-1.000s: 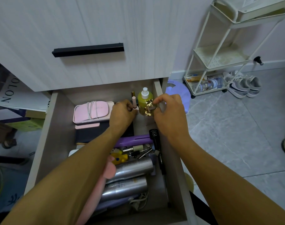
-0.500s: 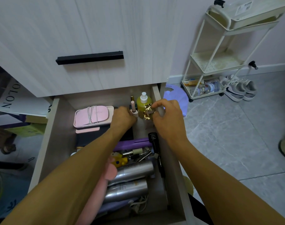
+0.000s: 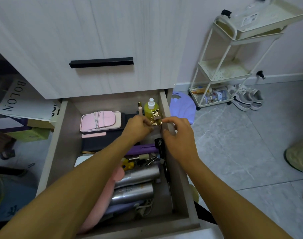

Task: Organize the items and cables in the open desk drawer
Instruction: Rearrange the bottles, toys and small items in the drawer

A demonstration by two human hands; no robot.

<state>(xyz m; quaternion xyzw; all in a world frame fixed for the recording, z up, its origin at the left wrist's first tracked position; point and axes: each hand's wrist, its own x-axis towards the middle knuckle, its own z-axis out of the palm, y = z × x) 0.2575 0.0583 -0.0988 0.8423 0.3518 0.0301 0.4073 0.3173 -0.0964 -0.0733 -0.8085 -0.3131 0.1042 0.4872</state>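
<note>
The open drawer (image 3: pixel 61 135) holds a mix of items. At its far right corner a small gold figurine (image 3: pixel 156 118) stands in front of a yellow-green bottle (image 3: pixel 150 109) with a white cap. My left hand (image 3: pixel 138 126) has curled fingers at the figurine's lower left. My right hand (image 3: pixel 179 135) pinches at its right side, over the drawer's right wall. A pink case (image 3: pixel 100 120) wrapped in a white cable lies at the back left. A tangled white cable (image 3: pixel 144 207) lies at the front.
Nearer me lie a purple case (image 3: pixel 141 149), a black tube (image 3: pixel 160 145), a yellow toy (image 3: pixel 127 165), two silver cans (image 3: pixel 138 175) and a pink object (image 3: pixel 104 200) under my left arm. A white trolley (image 3: pixel 221 73) and shoes (image 3: pixel 247 99) stand on the floor to the right.
Both hands stay at the gold figurine by the bottle. My right hand has drawn back a little toward the drawer's right wall, so more of the figurine shows.
</note>
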